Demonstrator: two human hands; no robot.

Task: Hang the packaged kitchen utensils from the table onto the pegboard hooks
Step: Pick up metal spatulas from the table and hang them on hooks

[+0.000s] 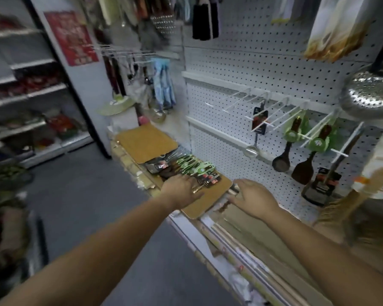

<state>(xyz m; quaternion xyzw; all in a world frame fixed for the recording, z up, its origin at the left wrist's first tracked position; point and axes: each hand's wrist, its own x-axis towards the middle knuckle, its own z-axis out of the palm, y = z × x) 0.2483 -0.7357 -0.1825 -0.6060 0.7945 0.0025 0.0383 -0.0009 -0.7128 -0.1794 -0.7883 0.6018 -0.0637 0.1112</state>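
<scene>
**Both hands down at the utensil pile, nothing lifted**

L hand (181,188) reaches fwd, palm down, fingers straight and spread, laid on the near end of the packaged utensils (187,167). No curl round any pack that I can see. Pic is blurred here, so can't tell if a fingertip has caught one.

R hand (255,199) is also palm down w/ fingers straight, pointing left. Tips are at the right edge of the brown board (205,203); it holds nothing.

The pkgs lie in a fanned row on the surface (181,228), partly on that board, just below the pegboard (241,60). Some have green cards, some dark cards w/ red.

A 2nd brown board (146,141) lies beyond the pile, touching its far end.

On the pegboard, a row of white hooks (234,99) sticks out. The left ones are bare, the right ones loaded:
- a steel ladle (252,149) on a dark card
- a wooden spoon (282,161) and a wooden spatula (303,171), both w/ green cards
- a dark-carded pack (320,187) lower right

Perforated steel strainer (369,96) hangs far right. Blue gloves (164,83) hang left of the pegboard. Stocked shelves (27,91) stand across the grey floor (93,204).
</scene>
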